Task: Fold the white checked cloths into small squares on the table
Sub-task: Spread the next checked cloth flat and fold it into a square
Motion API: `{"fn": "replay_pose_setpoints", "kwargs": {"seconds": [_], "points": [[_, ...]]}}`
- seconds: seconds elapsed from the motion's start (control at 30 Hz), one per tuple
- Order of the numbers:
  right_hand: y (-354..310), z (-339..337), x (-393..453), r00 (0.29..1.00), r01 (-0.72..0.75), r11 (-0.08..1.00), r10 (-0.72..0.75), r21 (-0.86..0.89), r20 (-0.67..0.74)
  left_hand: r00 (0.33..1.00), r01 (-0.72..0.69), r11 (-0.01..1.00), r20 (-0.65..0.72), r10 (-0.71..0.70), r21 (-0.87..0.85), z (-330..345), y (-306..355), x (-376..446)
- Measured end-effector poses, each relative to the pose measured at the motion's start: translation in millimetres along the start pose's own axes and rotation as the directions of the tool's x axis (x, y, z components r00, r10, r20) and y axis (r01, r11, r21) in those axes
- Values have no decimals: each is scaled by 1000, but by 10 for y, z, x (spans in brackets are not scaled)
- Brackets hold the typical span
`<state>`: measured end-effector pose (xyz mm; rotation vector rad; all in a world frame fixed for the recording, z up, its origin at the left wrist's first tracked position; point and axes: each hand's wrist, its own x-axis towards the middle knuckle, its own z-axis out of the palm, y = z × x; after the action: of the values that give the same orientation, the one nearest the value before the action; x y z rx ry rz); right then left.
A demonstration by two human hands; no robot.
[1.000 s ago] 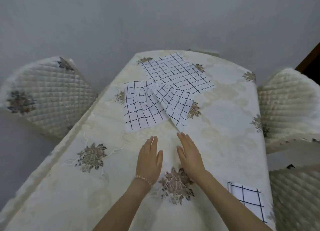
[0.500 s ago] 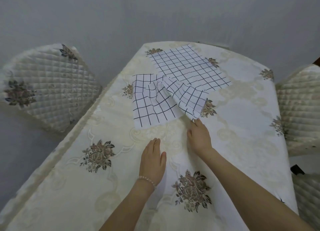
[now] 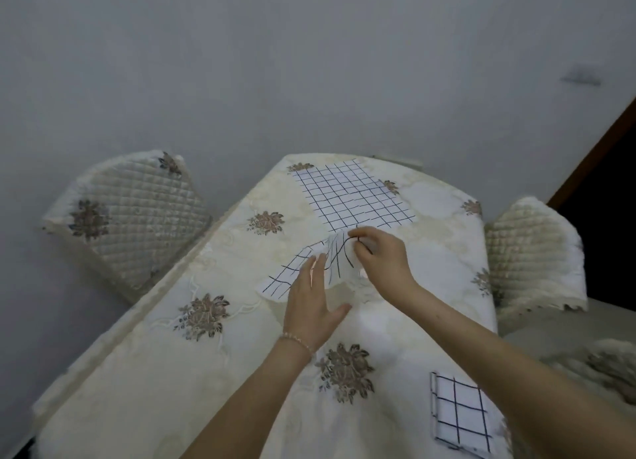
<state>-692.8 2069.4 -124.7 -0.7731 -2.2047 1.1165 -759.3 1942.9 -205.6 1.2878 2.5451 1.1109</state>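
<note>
A rumpled white checked cloth [image 3: 292, 276] lies in the middle of the table, partly raised. My right hand [image 3: 378, 255] pinches its upper edge and lifts it off the table. Fingers straight, my left hand [image 3: 309, 303] lies flat on the cloth's near part. Behind them a second checked cloth [image 3: 351, 197] lies spread flat at the far end of the table. A cloth folded into a small square [image 3: 461, 414] sits at the near right, close to my right forearm.
The table [image 3: 172, 372] wears a cream cover with brown flower motifs. A quilted chair [image 3: 127, 214] stands at its left and another [image 3: 530, 252] at its right. A grey wall is just behind the far end.
My right hand has taken hold of the rumpled cloth and pulled it toward me, off the far cloth. My left hand moved forward onto it. The camera tilted upward.
</note>
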Motion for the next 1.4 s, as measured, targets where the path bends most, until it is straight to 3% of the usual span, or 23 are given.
{"fn": "replay_pose_setpoints", "kwargs": {"seconds": [0.13,0.27,0.37,0.47,0.53,0.6,0.67,0.73,0.77,0.83,1.0,1.07,1.17,1.27,1.33,1.4], "points": [[-402,-378,-231,1000,2,998,-3,68,25,994,-61,998,-90,62,17,-212,409,-102],[-725,-757,-449,996,82,991,-85,108,23,988,-113,993,-114,108,-37,-472,738,-220],[-863,-1039,-565,990,139,985,-141,100,15,984,-103,995,-144,104,16,-683,891,-320],[-937,-1271,-644,976,212,977,-212,3,46,985,-33,999,-169,26,-40,-926,1052,-393],[-952,-1398,-730,954,297,941,-285,-164,92,987,-10,999,-160,3,-39,-1093,1198,-437],[-976,-1507,-817,912,408,822,-389,-398,131,986,-21,1000,-163,23,13,-1236,1334,-455],[-1011,-1594,-871,818,536,591,-539,-603,199,986,-56,995,-153,69,84,-1343,1462,-469],[-1046,-1620,-888,714,624,405,-643,-668,277,989,-86,988,-112,101,130,-1431,1617,-508],[-1063,-1618,-882,680,646,374,-678,-665,278,989,-102,984,-96,117,147,-1469,1688,-519],[-1097,-1663,-880,673,651,458,-718,-605,180,988,-112,980,-91,128,165,-1534,1784,-566],[-1330,-1942,-861,831,552,810,-554,-197,49,997,-51,998,-62,53,22,-1673,1896,-707],[-1440,-1959,-881,857,511,860,-510,12,75,996,-73,997,-54,74,10,-1712,1970,-720],[-1557,-1914,-903,855,491,864,-502,108,130,994,-70,976,-99,51,-207,-1744,2075,-667],[-1485,-1922,-902,860,432,899,-436,77,264,989,-14,936,-145,-40,-353,-1814,2137,-632],[-1279,-1944,-834,854,378,922,-313,-83,415,975,31,935,-196,-106,-353,-1850,2007,-598],[-1057,-1973,-789,820,364,906,-200,-217,537,955,65,855,-216,-203,-514,-1862,1803,-625]]}}
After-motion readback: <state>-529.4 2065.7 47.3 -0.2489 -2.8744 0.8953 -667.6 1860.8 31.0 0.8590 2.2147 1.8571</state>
